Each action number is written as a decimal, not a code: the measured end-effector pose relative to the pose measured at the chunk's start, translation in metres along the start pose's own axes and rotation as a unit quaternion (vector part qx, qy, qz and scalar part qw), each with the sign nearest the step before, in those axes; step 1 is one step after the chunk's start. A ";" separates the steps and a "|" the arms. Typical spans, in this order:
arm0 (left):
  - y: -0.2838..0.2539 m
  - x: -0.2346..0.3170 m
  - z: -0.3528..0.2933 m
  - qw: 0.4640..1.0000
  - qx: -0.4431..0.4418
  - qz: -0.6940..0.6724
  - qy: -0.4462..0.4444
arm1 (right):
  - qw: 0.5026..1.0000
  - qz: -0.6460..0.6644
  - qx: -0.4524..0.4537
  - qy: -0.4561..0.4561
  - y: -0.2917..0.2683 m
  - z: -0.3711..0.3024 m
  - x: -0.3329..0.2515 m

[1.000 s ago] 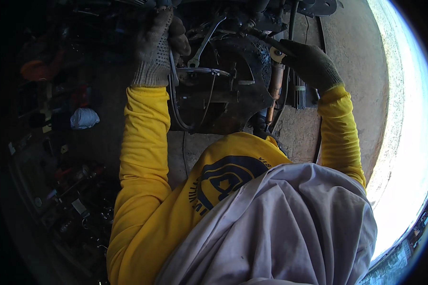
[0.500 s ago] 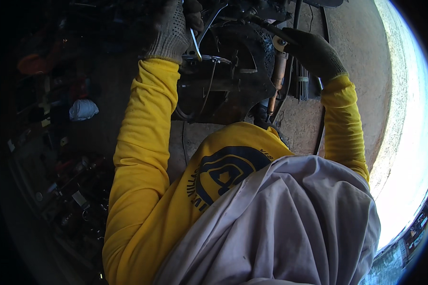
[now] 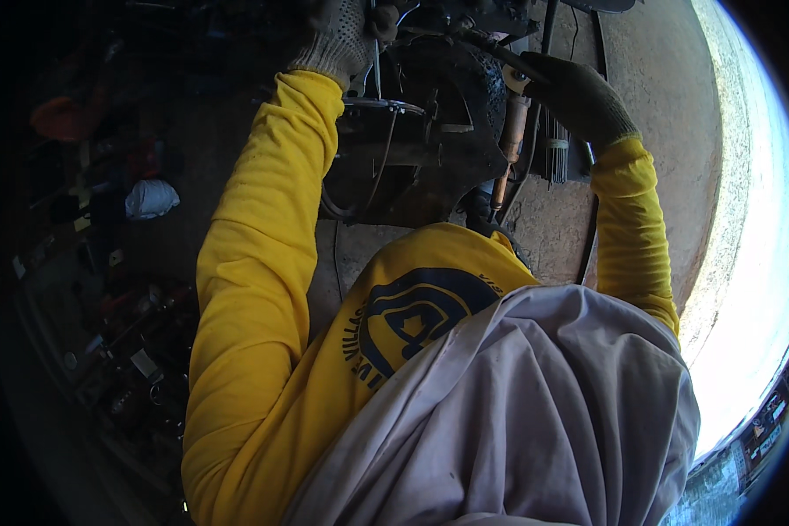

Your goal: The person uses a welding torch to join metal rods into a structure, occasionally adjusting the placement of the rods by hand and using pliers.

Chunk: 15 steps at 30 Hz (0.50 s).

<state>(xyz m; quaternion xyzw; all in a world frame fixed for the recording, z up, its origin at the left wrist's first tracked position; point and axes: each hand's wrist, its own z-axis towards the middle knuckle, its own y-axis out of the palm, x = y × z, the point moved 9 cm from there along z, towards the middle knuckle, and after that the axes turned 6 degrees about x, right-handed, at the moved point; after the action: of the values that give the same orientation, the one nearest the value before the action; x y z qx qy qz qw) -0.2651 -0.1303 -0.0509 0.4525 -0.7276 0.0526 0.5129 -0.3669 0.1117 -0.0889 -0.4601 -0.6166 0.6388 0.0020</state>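
Note:
My left hand [image 3: 337, 44], in a grey dotted work glove, reaches to the top edge over dark machinery. Its fingers are curled round a slim shiny metal hand tool [image 3: 376, 70] whose exact kind is unclear. Below that lies a curved metal strip [image 3: 381, 104] on a dark metal assembly [image 3: 421, 140]. My right hand [image 3: 579, 96], in a darker glove, is closed on the end of a dark bar [image 3: 500, 51] that slants up into the machinery. Beside that hand stands a copper-coloured shock absorber [image 3: 515, 131]. Deep shadow hides where the tool meets the machine.
A bundle of thin rods [image 3: 556, 153] lies right of the shock absorber on the concrete floor [image 3: 666, 105]. Dim clutter fills the left side, with a white wrapped bundle [image 3: 152, 200] and an orange object [image 3: 61, 118]. A cable [image 3: 382, 158] hangs across the assembly.
My left hand has moved up and slightly right, and the shiny tool has swung with it to a more upright angle. My right hand keeps its place on the bar.

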 end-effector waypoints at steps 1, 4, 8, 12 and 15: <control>-0.005 0.000 0.000 0.997 0.050 0.049 0.018 | 1.000 0.000 0.000 -0.001 0.002 0.000 0.002; -0.005 -0.001 0.003 0.993 0.078 0.070 0.050 | 0.999 0.000 0.025 -0.035 0.003 0.001 0.004; -0.011 -0.003 0.008 0.996 0.056 0.054 0.037 | 0.999 0.005 0.027 -0.031 -0.001 -0.001 0.003; -0.019 -0.007 0.017 0.996 0.060 0.069 0.019 | 0.998 -0.007 0.030 -0.051 -0.001 0.004 0.002; -0.013 -0.003 0.011 0.994 0.075 0.062 0.059 | 0.997 -0.007 0.040 -0.065 -0.008 0.007 -0.009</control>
<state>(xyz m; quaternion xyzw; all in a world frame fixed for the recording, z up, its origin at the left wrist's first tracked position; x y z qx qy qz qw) -0.2634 -0.1413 -0.0634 0.4396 -0.7167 0.1653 0.5155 -0.3711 0.1030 -0.0786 -0.4124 -0.5924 0.6919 -0.0150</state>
